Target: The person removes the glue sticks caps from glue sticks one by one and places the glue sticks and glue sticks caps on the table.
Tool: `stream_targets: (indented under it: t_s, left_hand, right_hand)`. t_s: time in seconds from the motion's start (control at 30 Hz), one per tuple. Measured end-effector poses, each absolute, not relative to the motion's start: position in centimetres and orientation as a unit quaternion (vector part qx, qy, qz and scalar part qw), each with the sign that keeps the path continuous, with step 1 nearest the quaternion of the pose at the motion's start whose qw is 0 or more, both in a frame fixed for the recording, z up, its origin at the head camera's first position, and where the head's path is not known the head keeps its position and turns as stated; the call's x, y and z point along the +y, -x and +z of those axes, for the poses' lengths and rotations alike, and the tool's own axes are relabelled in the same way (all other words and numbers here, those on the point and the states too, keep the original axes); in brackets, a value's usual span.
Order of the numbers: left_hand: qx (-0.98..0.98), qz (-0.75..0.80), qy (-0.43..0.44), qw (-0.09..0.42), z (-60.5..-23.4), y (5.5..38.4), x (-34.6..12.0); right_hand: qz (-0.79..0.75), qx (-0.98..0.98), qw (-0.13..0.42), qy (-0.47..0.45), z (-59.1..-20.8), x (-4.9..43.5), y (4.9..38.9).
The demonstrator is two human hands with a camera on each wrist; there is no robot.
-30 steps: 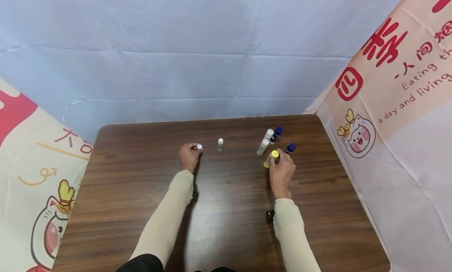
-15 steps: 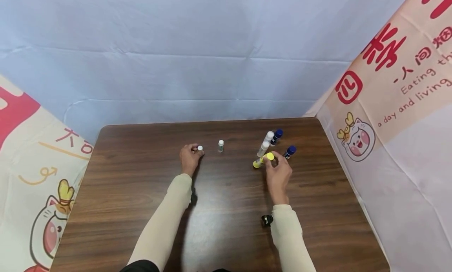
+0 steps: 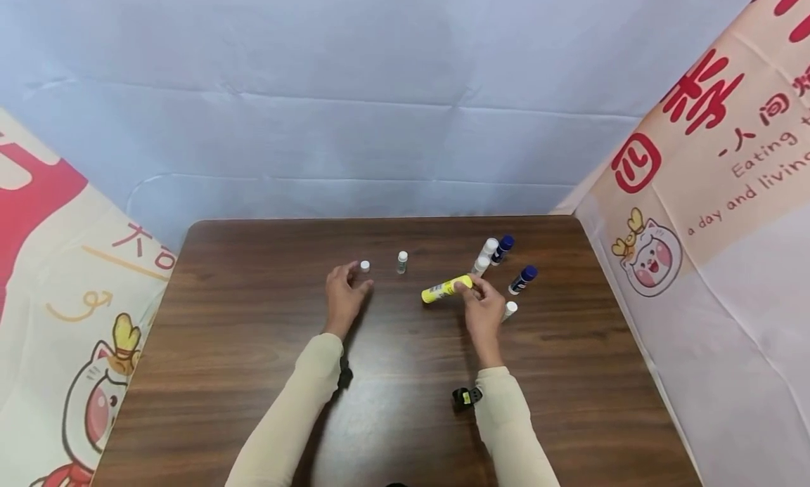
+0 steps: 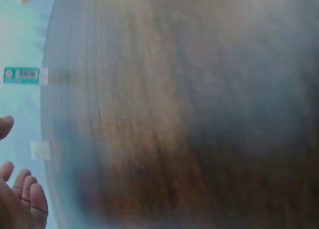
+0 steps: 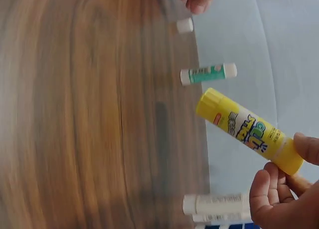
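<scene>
My right hand [image 3: 484, 315] pinches a yellow glue stick [image 3: 446, 289] near one end, between thumb and fingers. The stick is tilted, pointing left across the table, and its "glue stick" lettering shows in the right wrist view. My left hand [image 3: 344, 301] has its thumb and fingers spread apart with nothing between them. Just beyond its fingertips stands a short white cylinder [image 3: 365, 265], perhaps a cap. A small glue stick [image 5: 207, 74] with a green label and white ends stands upright to the right of that piece.
Two white glue sticks [image 3: 489, 248] stand side by side at the back right, beside a blue glue stick [image 3: 503, 249]. Another blue glue stick [image 3: 523, 280] stands nearer. A white-capped stick [image 3: 510, 310] is partly hidden behind my right hand. Fabric [image 3: 380, 150] hangs behind the wooden table [image 3: 240, 318].
My right hand has lifted the yellow glue stick, tipped it over and carried it left. My left hand has let go of the short white piece. A white-capped stick has come into sight.
</scene>
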State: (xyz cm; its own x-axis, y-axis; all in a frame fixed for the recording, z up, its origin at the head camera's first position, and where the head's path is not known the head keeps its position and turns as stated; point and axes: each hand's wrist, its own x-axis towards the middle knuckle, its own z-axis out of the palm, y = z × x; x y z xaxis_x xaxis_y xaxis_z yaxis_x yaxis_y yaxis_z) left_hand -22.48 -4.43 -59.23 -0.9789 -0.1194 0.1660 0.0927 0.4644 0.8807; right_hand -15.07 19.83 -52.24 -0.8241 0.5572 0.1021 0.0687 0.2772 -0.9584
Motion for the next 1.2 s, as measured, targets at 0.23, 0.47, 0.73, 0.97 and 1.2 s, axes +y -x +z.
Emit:
stream_targets:
  t_s: [0.23, 0.47, 0.73, 0.97, 1.2]
  left_hand:
    - [-0.843, -0.49, 0.132, 0.18, -57.5, 21.4, -3.2]
    - [-0.842, -0.447, 0.238, 0.184, -56.3, 20.2, -1.2]
    - [-0.873, -0.38, 0.267, 0.151, -55.9, 19.3, 0.0]
    - [-0.873, -0.36, 0.283, 0.166, -56.0, 19.1, 0.2]
    - [-0.877, -0.328, 0.291, 0.199, -56.1, 18.9, 0.1]
  right_hand:
    - [0.63, -0.727, 0.175, 0.213, -51.8, 18.1, 15.5]
    - [0.668, -0.692, 0.162, 0.223, -53.3, 16.6, 16.4]
    - [0.709, -0.652, 0.133, 0.234, -53.3, 15.1, 16.6]
    - [0.722, -0.628, 0.102, 0.273, -53.4, 14.5, 16.7]
    - [0.715, -0.637, 0.082, 0.274, -53.5, 13.9, 16.5]
